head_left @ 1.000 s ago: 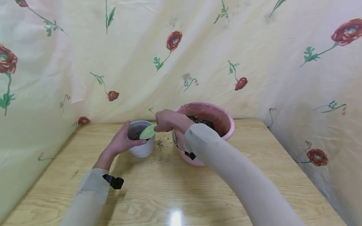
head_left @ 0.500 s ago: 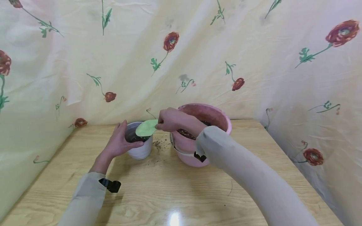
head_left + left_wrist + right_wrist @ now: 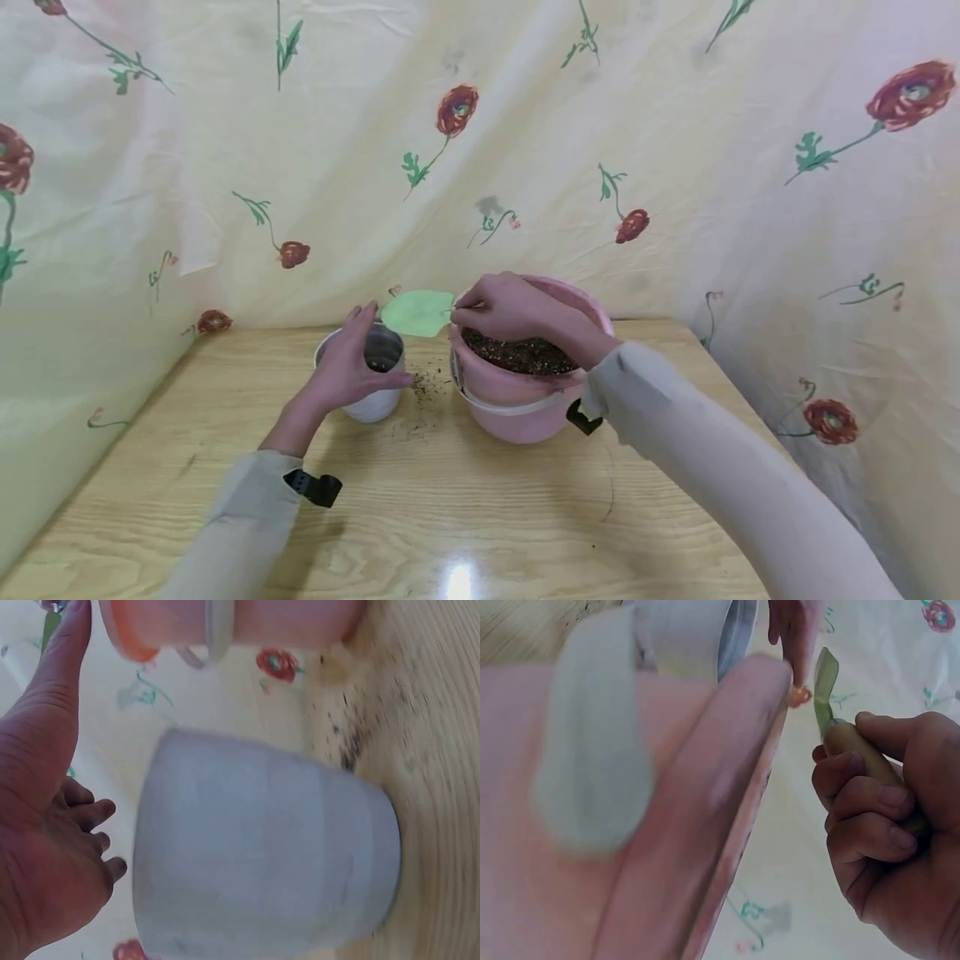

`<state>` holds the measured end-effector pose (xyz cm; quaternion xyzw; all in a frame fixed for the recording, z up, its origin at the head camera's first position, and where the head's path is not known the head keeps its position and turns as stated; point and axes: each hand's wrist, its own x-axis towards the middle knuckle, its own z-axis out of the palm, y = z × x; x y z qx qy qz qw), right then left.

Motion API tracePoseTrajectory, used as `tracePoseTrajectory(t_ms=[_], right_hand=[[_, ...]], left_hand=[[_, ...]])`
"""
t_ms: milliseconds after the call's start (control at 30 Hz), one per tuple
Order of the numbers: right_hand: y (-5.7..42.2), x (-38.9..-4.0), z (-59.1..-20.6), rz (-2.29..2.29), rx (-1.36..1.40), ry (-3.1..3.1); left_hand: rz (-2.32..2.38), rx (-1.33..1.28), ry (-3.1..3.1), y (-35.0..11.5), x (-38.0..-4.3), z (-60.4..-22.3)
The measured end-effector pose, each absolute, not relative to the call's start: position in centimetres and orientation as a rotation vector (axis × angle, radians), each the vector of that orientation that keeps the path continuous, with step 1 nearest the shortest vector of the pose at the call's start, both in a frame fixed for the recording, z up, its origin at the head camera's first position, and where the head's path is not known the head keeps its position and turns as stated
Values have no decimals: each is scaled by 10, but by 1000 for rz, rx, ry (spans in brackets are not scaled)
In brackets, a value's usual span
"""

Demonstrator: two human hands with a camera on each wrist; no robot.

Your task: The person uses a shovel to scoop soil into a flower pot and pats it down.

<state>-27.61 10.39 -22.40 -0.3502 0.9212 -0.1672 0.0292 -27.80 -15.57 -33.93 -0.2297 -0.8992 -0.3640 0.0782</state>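
My right hand (image 3: 517,308) grips the wooden handle (image 3: 866,759) of a small trowel (image 3: 417,313) with a light green blade. The hand is over the left rim of a pink bucket (image 3: 521,425), and the blade points left toward a white flowerpot (image 3: 373,407). Dark soil (image 3: 528,357) lies in the bucket; some is also visible inside the pot. My left hand (image 3: 339,373) hovers over the pot's near left side, thumb and fingers spread. In the left wrist view, a gap separates the fingers from the pot's rim.
Crumbs of soil (image 3: 423,390) are scattered on the wooden table (image 3: 420,517) between pot and bucket. A pale handle (image 3: 517,408) hangs down across the bucket's front. Behind the table hangs a flowered cloth (image 3: 360,167), which also runs along both sides.
The right hand has carried the trowel up and right, from over the pot to the bucket's rim. The left hand has come off the pot's rim and shifted slightly right and up.
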Motion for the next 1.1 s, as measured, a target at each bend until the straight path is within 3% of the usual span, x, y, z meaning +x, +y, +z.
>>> tracePoseTrajectory(t_ms=[300, 600, 900, 1100], right_hand=[[152, -272, -220, -626, -1000, 2919], [200, -269, -218, -572, -924, 3008], [238, -269, -230, -485, -873, 3041], [255, -271, -231, -423, -850, 3051]], left_hand=[[-1220, -905, -2577, -119, -280, -328], [-1306, -914, -2655, -85, -280, -319], [-1431, -1193, -2517, -58, -293, -327], [-1412, -1170, -2517, -55, -293, -326]])
